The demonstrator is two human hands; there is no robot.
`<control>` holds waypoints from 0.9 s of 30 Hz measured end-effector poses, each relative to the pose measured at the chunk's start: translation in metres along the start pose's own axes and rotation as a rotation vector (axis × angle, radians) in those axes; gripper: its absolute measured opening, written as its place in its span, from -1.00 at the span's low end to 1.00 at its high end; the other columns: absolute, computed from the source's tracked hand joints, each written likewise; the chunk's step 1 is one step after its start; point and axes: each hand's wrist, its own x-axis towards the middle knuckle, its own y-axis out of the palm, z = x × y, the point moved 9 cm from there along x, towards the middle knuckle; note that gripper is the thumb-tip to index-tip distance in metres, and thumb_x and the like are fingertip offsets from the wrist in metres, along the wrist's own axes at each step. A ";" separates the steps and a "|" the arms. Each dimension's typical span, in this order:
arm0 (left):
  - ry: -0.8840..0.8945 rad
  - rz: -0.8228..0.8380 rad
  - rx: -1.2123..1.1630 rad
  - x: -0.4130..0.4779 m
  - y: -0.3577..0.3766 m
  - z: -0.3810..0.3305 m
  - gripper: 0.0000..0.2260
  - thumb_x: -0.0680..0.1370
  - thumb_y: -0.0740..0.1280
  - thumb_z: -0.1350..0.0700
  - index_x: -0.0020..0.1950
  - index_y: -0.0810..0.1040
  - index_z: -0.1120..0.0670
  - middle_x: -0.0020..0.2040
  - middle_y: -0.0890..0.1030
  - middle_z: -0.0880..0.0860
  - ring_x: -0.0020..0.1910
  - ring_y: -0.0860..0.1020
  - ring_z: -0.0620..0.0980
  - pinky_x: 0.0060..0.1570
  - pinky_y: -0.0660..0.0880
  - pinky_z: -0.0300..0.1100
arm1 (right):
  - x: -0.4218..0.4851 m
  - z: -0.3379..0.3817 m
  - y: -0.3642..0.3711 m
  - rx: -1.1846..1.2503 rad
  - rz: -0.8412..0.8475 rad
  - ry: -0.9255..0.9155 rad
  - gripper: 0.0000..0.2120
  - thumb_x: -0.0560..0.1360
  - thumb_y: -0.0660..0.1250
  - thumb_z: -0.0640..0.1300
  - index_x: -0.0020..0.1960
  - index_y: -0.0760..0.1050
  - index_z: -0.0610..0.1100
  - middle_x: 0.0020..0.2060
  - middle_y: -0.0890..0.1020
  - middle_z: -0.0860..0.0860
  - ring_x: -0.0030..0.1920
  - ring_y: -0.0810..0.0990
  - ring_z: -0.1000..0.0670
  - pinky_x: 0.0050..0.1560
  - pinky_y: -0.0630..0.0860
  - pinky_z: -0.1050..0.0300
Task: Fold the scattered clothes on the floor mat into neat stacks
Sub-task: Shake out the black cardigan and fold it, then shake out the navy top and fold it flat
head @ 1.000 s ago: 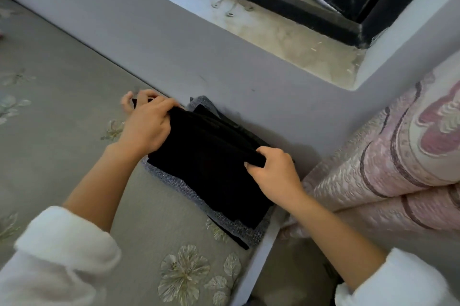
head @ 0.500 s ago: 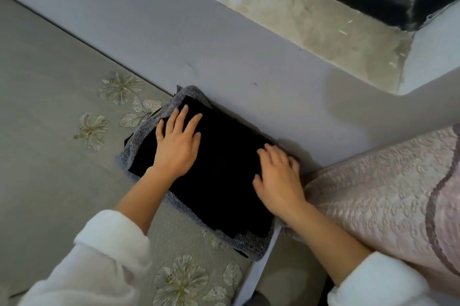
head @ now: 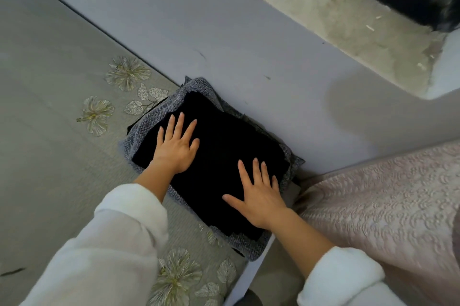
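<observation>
Black garment (head: 224,146) is now down on the grey knit (head: 149,129), stack hard against the wall (head: 224,44). We've released its edges: left hand (head: 178,147) and right hand (head: 258,196) lie flat, fingers straight, pressing it smooth. We judge this piece stacked.

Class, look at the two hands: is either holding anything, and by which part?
Nothing is held: the left hand and right hand rest flat, fingers straight, on top of the black garment.
</observation>
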 end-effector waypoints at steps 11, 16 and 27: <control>-0.179 -0.171 -0.410 -0.156 0.014 -0.029 -0.53 0.66 0.00 -0.07 0.56 0.05 -0.02 0.58 -0.09 0.03 0.55 -0.18 0.04 0.48 -0.15 0.03 | -0.065 0.000 -0.006 -0.056 -0.142 -0.094 -0.31 0.59 0.07 0.19 0.56 -0.13 -0.09 0.56 -0.09 -0.03 0.54 -0.14 -0.06 0.48 0.00 -0.12; -0.269 -0.338 -0.457 -0.253 0.003 -0.021 -0.55 0.64 0.10 0.04 0.53 0.17 0.09 0.58 -0.10 0.11 0.54 -0.04 0.08 0.47 -0.02 -0.09 | -0.113 0.041 0.003 -0.087 -0.186 -0.227 -0.38 0.62 0.05 0.13 0.56 -0.06 -0.10 0.55 0.03 -0.03 0.53 -0.03 -0.06 0.45 0.08 -0.11; -0.782 -0.476 -0.524 -0.548 0.065 0.056 -0.65 0.60 0.16 0.07 0.39 0.37 0.07 0.57 0.02 0.12 0.48 0.18 0.14 0.39 0.25 0.02 | -0.253 0.169 0.115 -0.345 -0.086 -0.659 -0.42 0.60 0.12 0.08 0.51 0.07 -0.16 0.46 0.23 -0.10 0.43 0.19 -0.13 0.35 0.21 -0.08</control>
